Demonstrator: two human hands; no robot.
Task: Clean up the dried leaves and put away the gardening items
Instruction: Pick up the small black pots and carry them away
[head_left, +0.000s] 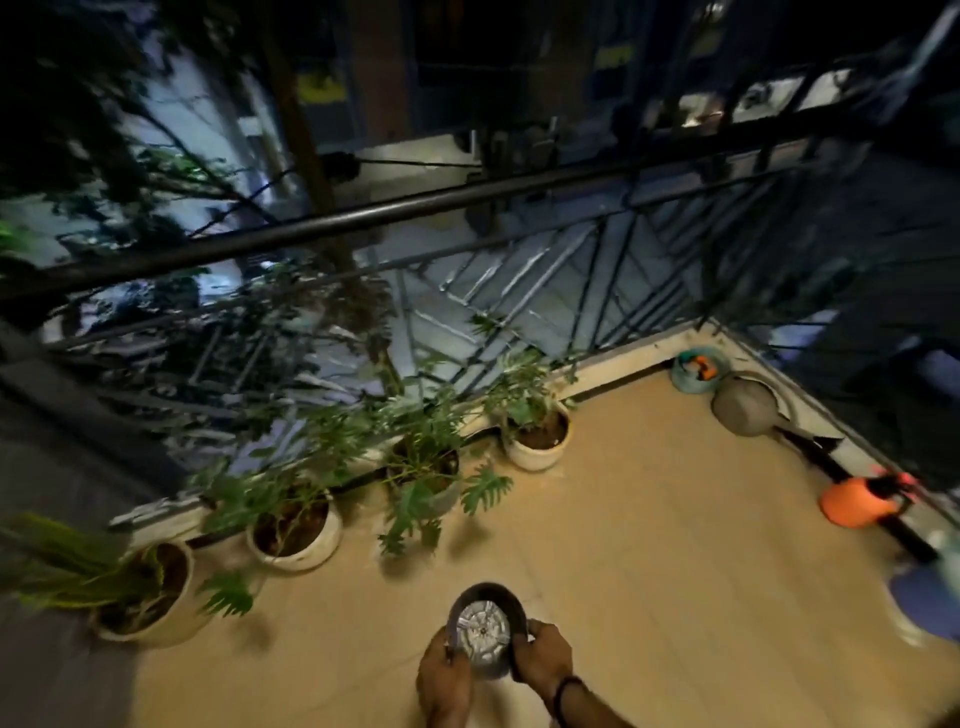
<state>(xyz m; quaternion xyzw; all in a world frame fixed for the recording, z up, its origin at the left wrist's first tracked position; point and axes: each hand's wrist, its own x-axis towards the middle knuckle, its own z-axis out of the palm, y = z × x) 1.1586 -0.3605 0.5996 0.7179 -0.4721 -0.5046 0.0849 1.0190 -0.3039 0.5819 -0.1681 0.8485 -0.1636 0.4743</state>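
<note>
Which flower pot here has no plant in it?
The small dark grey plastic pot gripped by the left hand and right hand; the four pale round pots along the railing all hold green plants.

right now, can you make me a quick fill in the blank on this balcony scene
1. The left hand and right hand together hold a dark plastic pot that is ____ inside.
2. ____ potted plants stand in a row along the railing.
3. The sprayer on the floor at the right is coloured ____.
4. The grey watering can sits beside the teal bucket in the balcony's ____.

Missing words: empty; four; orange; corner.
</note>
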